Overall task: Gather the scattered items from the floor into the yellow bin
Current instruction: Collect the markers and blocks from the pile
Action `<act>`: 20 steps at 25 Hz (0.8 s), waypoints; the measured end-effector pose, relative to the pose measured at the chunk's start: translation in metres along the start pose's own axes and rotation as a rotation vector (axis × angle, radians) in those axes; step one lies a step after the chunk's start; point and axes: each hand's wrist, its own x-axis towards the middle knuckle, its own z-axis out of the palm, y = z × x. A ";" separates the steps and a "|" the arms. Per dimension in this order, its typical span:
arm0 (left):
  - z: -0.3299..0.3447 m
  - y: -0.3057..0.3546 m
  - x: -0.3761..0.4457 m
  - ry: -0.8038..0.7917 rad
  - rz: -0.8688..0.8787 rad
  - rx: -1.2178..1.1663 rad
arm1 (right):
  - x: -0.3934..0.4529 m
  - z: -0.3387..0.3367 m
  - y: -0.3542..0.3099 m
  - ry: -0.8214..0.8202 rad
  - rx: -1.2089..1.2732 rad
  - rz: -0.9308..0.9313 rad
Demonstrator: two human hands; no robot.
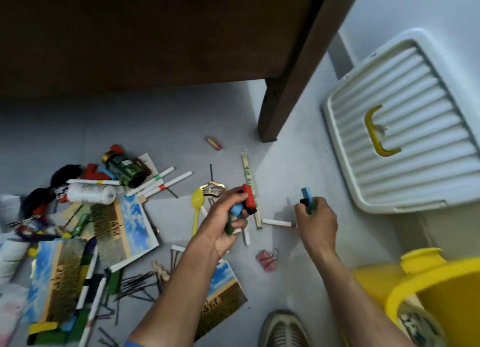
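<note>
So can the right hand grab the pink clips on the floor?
Probably not yet. The right hand is already full, holding blue and green blocks. The pink clips lie bare on the floor just below it with nothing on top, so the way is free once it empties into the yellow bin.

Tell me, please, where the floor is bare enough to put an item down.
Bare grey floor lies between the brown wooden furniture leg, the white ribbed plastic lid and the yellow plastic bin. It is crowded left of the yellow plastic spoon, where pens, picture cards and bottles overlap.
</note>
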 end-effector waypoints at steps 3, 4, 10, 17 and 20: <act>0.014 -0.016 -0.001 -0.041 -0.012 0.010 | 0.010 0.005 0.007 -0.015 -0.271 0.015; 0.014 -0.016 -0.002 -0.043 -0.008 0.018 | 0.009 0.011 0.009 -0.055 -0.341 0.006; 0.006 -0.012 -0.002 0.034 0.026 0.090 | 0.013 0.020 0.015 -0.118 -0.401 -0.006; 0.011 -0.015 -0.023 0.107 0.046 0.183 | -0.012 0.009 -0.040 -0.359 0.613 0.328; 0.042 -0.018 -0.046 0.005 0.083 0.219 | -0.037 -0.044 -0.062 -0.447 0.967 0.217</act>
